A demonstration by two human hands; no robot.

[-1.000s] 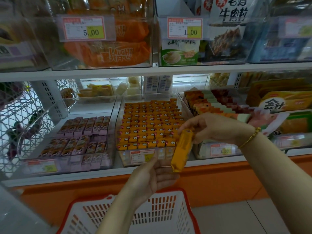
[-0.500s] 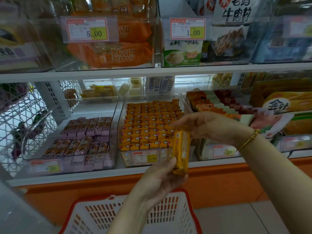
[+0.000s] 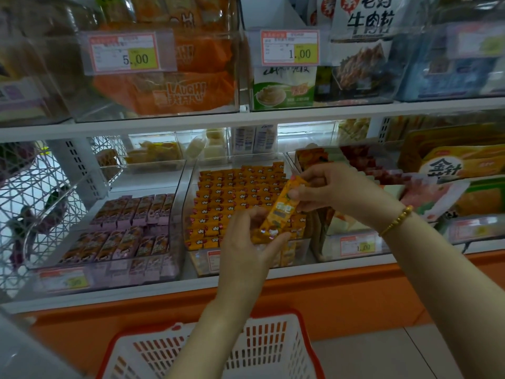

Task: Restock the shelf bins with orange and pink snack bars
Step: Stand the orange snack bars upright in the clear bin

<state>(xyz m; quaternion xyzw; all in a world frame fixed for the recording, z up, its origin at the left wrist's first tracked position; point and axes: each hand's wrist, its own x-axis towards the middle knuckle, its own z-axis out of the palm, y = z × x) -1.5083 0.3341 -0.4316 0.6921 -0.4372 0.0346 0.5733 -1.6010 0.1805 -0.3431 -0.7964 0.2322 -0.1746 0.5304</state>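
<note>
At about nine o'clock, a clear bin (image 3: 176, 214) on the lower shelf holds rows of pink snack bars (image 3: 131, 212). Just beside it, near the centre, a second clear bin (image 3: 188, 187) is packed with orange snack bars (image 3: 232, 192). In front of that bin the left hand (image 3: 246, 242) pinches the lower end of one orange bar (image 3: 281, 209) between thumb and fingers. The bar is tilted, its top leaning toward one o'clock. The right hand (image 3: 328, 190) pinches the upper end with curled fingers, a gold bead bracelet (image 3: 397, 220) on its wrist. At six o'clock, below the arms, stands a red-rimmed white basket (image 3: 207, 348).
</note>
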